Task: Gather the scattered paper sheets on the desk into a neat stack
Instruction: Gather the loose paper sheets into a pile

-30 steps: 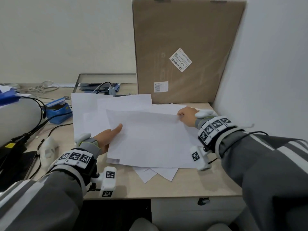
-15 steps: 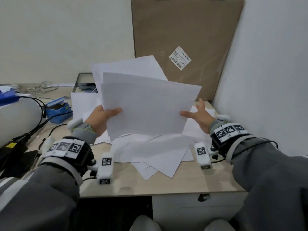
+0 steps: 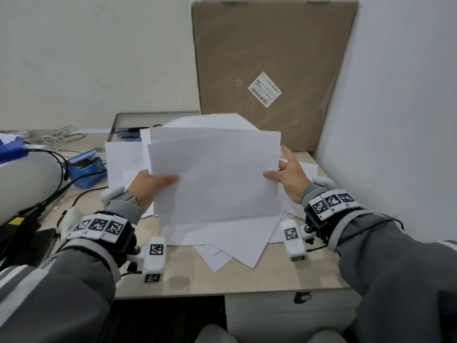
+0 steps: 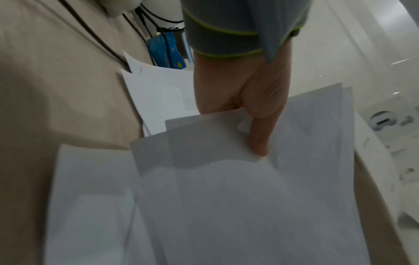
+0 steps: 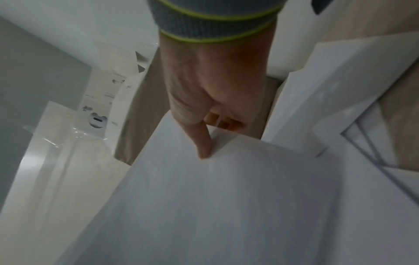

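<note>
Paper sheets (image 3: 215, 174) are standing up on edge, held between two hands above the counter (image 3: 247, 278). The left hand (image 3: 148, 186) is gripping the left side of the bunch, with its thumb on the front and its fingers hidden behind. The right hand (image 3: 289, 177) is pinching the right side, thumb on the front and fingers spread behind. The sheets in the bunch are not lined up, and their top edges are sitting at different heights. More loose sheets (image 3: 235, 246) are lying flat and messy on the counter under the bunch. A big cardboard box (image 3: 272, 58) is leaning at the back.
</note>
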Action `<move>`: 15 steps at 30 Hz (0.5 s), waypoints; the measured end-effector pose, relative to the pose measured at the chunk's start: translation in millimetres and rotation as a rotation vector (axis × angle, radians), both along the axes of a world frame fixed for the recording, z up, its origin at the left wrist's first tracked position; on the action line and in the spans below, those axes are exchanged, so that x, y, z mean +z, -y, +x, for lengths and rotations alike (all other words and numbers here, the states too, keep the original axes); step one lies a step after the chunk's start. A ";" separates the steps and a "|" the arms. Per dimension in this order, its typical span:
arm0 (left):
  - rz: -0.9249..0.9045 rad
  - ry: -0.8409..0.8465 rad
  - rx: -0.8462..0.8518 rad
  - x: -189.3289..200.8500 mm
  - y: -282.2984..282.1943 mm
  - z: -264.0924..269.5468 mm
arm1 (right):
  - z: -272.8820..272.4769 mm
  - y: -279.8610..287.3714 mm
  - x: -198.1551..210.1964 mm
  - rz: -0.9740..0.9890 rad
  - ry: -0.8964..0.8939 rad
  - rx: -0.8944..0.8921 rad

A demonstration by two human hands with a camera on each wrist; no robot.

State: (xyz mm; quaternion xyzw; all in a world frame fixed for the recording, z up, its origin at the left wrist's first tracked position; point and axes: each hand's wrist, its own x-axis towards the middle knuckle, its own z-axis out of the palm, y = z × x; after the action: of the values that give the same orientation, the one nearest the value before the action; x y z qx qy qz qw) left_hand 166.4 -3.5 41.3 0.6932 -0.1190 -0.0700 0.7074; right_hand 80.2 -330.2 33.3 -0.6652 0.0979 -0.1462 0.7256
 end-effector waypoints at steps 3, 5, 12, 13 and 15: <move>-0.046 0.088 -0.014 19.3 0.2 4.7 | 5.2 -0.1 18.0 0.024 0.101 -0.063; -0.076 0.127 -0.031 27.9 -0.3 8.1 | 6.2 3.3 30.5 0.053 0.175 -0.089; -0.022 0.004 -0.039 -2.3 -5.4 2.4 | -12.0 -0.7 15.9 0.007 0.021 -0.007; -0.033 -0.014 -0.029 -9.0 -5.5 1.8 | -13.8 -2.5 13.0 -0.005 -0.017 0.003; -0.055 -0.013 -0.007 -16.8 -3.8 0.9 | -14.2 -3.3 8.7 -0.016 -0.044 0.017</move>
State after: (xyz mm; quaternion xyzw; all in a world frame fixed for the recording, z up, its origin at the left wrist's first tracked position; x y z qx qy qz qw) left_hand 167.3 0.4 24.6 0.6727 -0.1187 -0.0738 0.7266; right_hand 66.0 -326.9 42.0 -0.6748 0.1070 -0.1262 0.7192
